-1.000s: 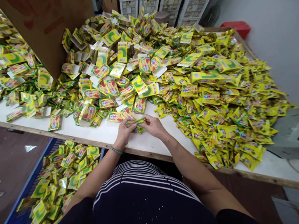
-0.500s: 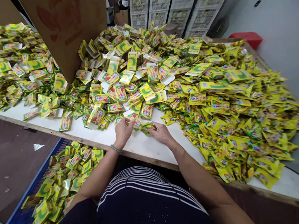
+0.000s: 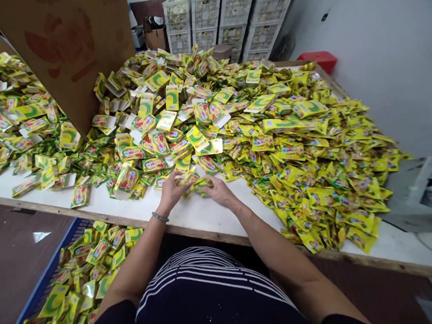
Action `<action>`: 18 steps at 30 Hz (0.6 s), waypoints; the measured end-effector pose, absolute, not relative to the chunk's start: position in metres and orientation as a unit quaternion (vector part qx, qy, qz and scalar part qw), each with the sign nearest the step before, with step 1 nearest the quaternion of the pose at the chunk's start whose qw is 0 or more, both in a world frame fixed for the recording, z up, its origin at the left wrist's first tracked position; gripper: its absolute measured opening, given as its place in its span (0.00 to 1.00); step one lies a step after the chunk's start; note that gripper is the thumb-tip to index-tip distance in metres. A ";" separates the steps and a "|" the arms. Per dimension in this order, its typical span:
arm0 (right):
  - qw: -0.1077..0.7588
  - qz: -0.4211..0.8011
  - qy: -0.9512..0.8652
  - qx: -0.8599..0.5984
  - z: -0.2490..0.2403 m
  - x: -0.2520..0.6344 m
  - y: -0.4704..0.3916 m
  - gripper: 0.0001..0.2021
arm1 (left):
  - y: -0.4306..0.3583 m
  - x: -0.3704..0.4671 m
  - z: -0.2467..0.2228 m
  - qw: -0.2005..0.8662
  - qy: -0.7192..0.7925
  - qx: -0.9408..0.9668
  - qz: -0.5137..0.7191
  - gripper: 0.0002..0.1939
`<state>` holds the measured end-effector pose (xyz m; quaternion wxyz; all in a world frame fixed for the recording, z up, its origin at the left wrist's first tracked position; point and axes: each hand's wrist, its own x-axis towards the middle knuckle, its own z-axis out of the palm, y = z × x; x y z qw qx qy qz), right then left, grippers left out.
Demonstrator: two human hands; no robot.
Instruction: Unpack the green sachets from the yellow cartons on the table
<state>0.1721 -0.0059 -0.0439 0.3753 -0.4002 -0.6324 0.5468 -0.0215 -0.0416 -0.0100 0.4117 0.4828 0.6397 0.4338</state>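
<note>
My left hand [image 3: 172, 190], with a beaded bracelet on its wrist, is closed round a small yellow-green box [image 3: 189, 176] above the white tabletop [image 3: 201, 214]. Just to its right, my right hand [image 3: 218, 190] pinches a small green and yellow packet [image 3: 203, 182] against the box's right end. The fingertips partly cover both items. Behind the hands lies a heap of yellow-green boxes [image 3: 159, 143], several with white flaps open. A large pile of yellow packets [image 3: 308, 174] spreads over the table's right side.
A tall cardboard box [image 3: 66, 54] stands in the heap at the left. Below the table's left edge is a blue crate [image 3: 55, 269] of boxes. White crates [image 3: 239, 19] are stacked behind, near a red object [image 3: 317, 61]. A grey machine [image 3: 423, 194] sits far right.
The camera view has shifted, so the scene sits farther left. My hands have come closer together, bringing the packet up against the box.
</note>
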 end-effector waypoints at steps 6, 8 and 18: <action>0.510 0.523 -0.527 -0.435 -0.041 0.180 0.012 0.23 | -0.066 -0.020 -0.007 0.516 0.569 0.425 0.480 0.25; 0.470 0.515 -0.559 -0.449 -0.041 0.181 0.012 0.22 | -0.071 -0.013 -0.008 0.522 0.564 0.380 0.515 0.25; 0.398 0.500 -0.630 -0.442 -0.023 0.196 0.000 0.18 | -0.072 -0.014 -0.004 0.543 0.558 0.381 0.498 0.24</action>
